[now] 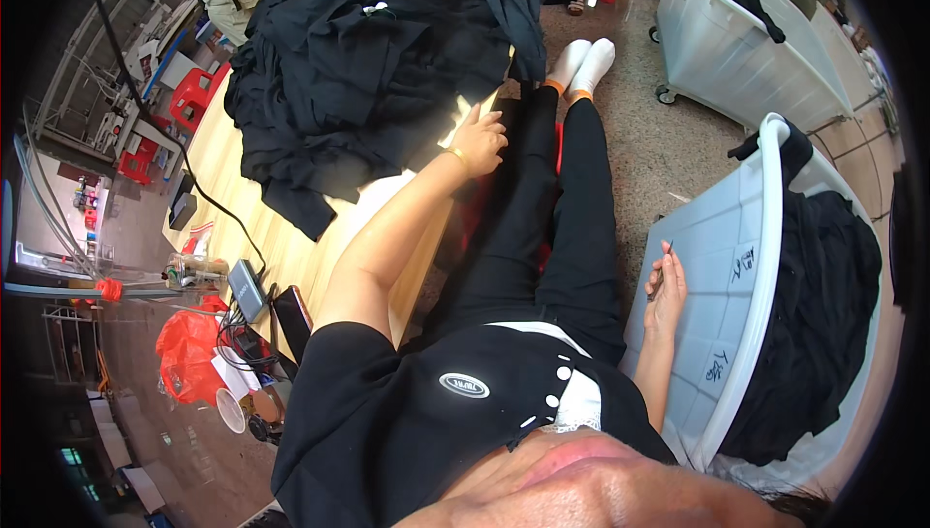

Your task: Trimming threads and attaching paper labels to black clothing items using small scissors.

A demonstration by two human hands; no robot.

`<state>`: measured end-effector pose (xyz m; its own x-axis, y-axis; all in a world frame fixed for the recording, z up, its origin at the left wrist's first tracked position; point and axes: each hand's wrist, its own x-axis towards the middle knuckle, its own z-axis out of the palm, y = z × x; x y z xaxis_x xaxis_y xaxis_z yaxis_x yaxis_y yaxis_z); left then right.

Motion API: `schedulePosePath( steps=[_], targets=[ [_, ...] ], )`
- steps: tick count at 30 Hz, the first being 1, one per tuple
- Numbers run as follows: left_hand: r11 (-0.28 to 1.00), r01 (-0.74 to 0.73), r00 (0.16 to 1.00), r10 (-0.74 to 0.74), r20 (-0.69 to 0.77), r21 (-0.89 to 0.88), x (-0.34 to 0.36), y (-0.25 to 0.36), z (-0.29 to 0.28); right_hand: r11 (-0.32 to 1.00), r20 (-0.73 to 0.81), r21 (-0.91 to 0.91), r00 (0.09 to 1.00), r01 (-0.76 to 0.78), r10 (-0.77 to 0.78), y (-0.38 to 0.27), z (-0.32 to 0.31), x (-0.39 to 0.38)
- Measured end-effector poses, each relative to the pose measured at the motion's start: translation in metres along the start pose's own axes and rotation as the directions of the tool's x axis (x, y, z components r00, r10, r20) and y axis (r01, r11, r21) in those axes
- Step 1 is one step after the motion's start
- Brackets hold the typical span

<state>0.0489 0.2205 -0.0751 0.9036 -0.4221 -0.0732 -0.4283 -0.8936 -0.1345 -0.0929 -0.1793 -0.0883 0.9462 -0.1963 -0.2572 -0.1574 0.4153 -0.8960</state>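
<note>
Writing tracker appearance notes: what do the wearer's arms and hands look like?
Short black sleeves, arms bare below. Left hand: no glove, gold-coloured bracelet at the wrist. Right hand: no glove, no wristwear visible. No cables or markings seen on either.

The garment heap (pixel 358 73) lies on the table (pixel 215 155), upper left of centre. My left hand (pixel 478 143) is at its lower right. Right of centre, my right hand (pixel 666 286), a tool (pixel 658 288) in it, is left of a tub (pixel 707 247) with cloth (pixel 819 325) inside.
</note>
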Motion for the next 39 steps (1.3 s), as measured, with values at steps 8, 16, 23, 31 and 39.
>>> schedulePosePath(
  steps=[8, 16, 23, 31, 39],
  targets=[
    [0.999, 0.002, 0.998, 0.001, -0.062, 0.037, -0.003, 0.005, 0.0, 0.988, 0.126, -0.004, 0.98, -0.153, 0.152, 0.027, 0.054, 0.044],
    [0.912, -0.109, 0.952, -0.018, -0.305, -0.395, 0.008, -0.024, -0.023, 0.975, 0.343, 0.016, 0.917, -0.223, 0.204, 0.051, 0.102, 0.059],
    [0.978, 0.135, 0.884, -0.047, -0.464, 0.16, 0.045, -0.112, -0.097, 0.947, 0.356, -0.031, 0.882, -0.32, 0.31, 0.074, 0.107, 0.054],
    [0.728, 0.684, 0.724, -0.669, -0.169, 0.047, 0.039, -0.187, -0.105, 0.948, 0.356, -0.033, 0.882, -0.317, 0.308, 0.078, 0.1, 0.054],
    [0.739, 0.674, 0.721, -0.653, -0.231, 0.012, 0.018, -0.206, -0.083, 0.947, 0.356, -0.071, 0.879, -0.314, 0.318, 0.081, 0.099, 0.055]
  ],
)
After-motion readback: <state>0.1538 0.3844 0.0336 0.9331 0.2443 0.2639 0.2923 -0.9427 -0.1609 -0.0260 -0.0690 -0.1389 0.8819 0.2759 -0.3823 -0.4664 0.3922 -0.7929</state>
